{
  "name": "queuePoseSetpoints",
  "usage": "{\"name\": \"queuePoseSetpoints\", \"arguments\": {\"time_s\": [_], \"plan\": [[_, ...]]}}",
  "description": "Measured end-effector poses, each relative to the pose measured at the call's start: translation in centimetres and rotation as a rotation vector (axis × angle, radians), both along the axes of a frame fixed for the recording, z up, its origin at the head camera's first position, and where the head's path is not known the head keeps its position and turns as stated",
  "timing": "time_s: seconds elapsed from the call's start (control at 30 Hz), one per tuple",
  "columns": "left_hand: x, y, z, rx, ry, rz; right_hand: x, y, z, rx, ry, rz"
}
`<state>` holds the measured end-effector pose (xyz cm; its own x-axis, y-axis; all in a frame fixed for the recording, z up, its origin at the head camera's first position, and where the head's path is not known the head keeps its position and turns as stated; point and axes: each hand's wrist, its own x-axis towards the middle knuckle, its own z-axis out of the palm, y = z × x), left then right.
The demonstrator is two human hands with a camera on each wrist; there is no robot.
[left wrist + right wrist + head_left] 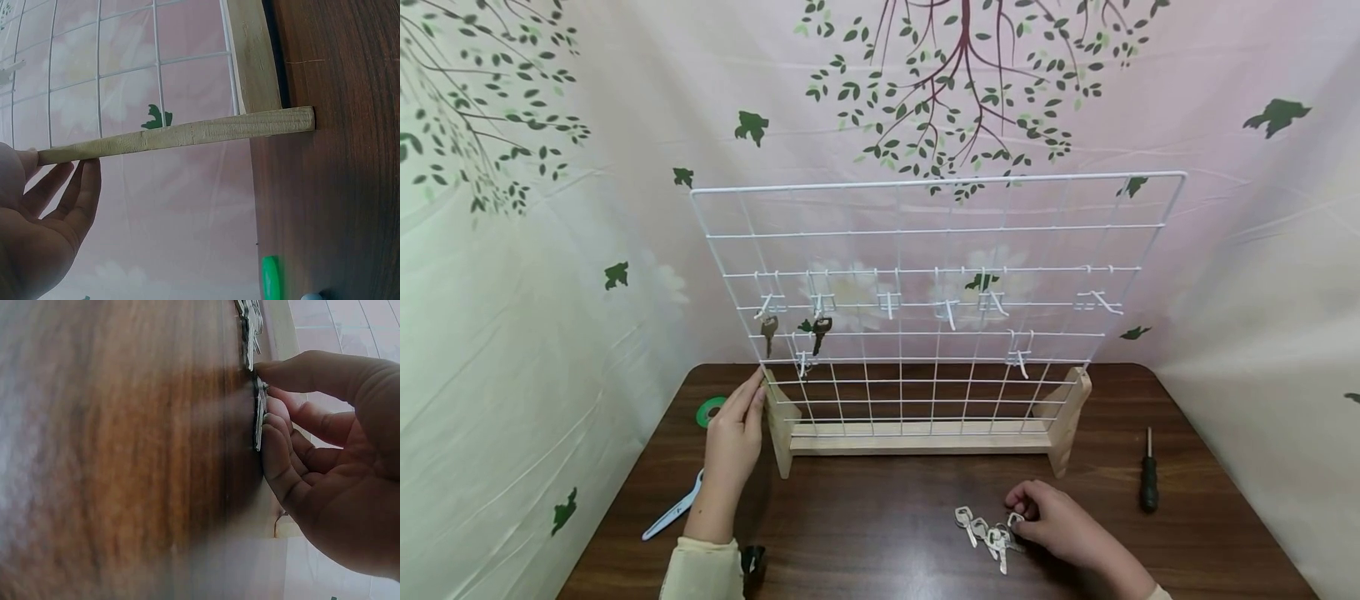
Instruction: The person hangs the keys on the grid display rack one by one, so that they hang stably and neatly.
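Note:
My left hand (735, 437) pinches the upper end of the rack's left wooden upright (187, 131), fingertips on its outer face in the left wrist view. The uprights hold a white wire grid (925, 333) fitted with several white hooks (889, 305). From two upper-left hooks hang a brownish key (769, 327) and a dark key (822, 329). Down on the table, my right hand (1060, 521) has thumb and fingers around a silver key (1015, 518) at the edge of a small heap of silver keys (998, 537). In the right wrist view, that key (259, 419) lies at the fingertips, close to the wood.
A green tape roll (706, 412) lies left of the rack, and light blue scissors (673, 515) lie nearer, partly behind the left forearm. A dark-handled screwdriver (1148, 483) is at the right. Some black object (752, 560) sits beside the left sleeve. Printed cloth surrounds the brown table (865, 517).

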<state>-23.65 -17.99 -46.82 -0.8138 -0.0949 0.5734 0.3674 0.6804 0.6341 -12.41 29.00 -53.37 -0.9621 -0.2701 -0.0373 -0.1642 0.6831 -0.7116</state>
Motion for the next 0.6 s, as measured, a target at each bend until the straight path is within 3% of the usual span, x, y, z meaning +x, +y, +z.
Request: {"name": "queuePoseSetpoints", "arguments": {"time_s": [0.6], "plan": [[0.01, -0.01, -0.18, -0.009, 0.009, 0.003, 0.09, -0.52, 0.37, 0.009, -0.050, -0.050]]}}
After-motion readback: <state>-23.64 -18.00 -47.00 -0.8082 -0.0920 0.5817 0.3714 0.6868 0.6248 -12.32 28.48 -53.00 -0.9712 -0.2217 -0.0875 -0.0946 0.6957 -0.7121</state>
